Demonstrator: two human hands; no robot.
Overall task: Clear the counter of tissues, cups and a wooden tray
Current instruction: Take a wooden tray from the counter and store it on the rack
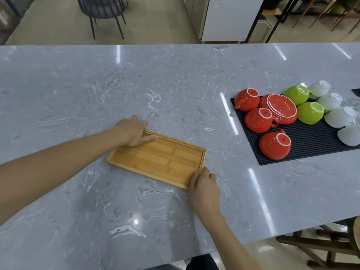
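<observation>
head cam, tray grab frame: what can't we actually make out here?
- Left hand fingers beyond the wooden tray: hidden by the hand, grip unclear.
- Right hand fingers: curled past the tray's corner, whether under it is hidden.
- White cups on the black mat: cut by the right edge, count unknown.
- Marks on the red cups' bases: too small.

Glossy marbled stone counter [175, 78]; matt bamboo-wood tray [157, 158]; shiny ceramic cups [257, 119].

black mat [311, 141] | red saucer [279, 108] upside down | dark chair [101, 8] | wooden stool [331, 244]
</observation>
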